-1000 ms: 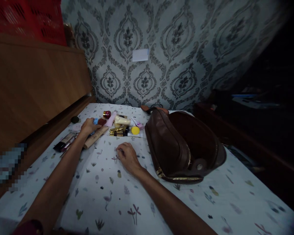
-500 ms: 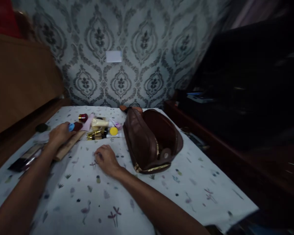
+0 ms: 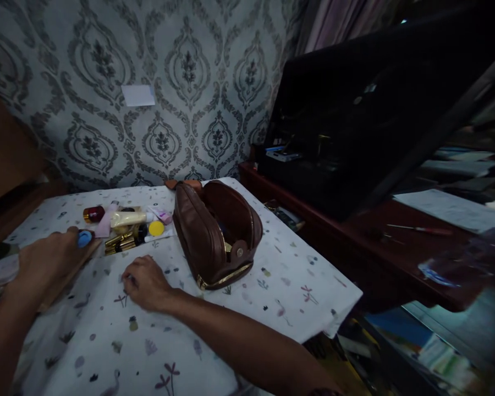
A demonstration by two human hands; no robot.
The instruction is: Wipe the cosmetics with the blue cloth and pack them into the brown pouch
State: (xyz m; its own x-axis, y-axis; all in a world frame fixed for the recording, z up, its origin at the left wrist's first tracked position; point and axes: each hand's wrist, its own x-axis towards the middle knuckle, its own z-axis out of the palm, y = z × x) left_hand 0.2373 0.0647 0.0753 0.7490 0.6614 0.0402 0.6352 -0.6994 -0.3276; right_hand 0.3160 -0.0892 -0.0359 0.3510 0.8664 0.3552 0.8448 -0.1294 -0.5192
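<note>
Left hand (image 3: 47,261) — outstretched, bent, beside one blue disc (image 3: 84,238), hold unclear. Right hand (image 3: 146,285) — half-curled on table (image 3: 289,286), holding nothing visible. Brown bag (image 3: 200,231): one.

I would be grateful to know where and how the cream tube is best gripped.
Probably by the middle of the cream tube, pinched from above across its width: it lies left to right, its upper face uncovered, while gold tubes lie on its near side.

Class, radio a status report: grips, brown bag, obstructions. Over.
Left grip at blue-topped item, hold unclear; right grip loosely curled over tablecloth. Brown zippered bag gaping open. Cream tube between left grip and bag.
</note>
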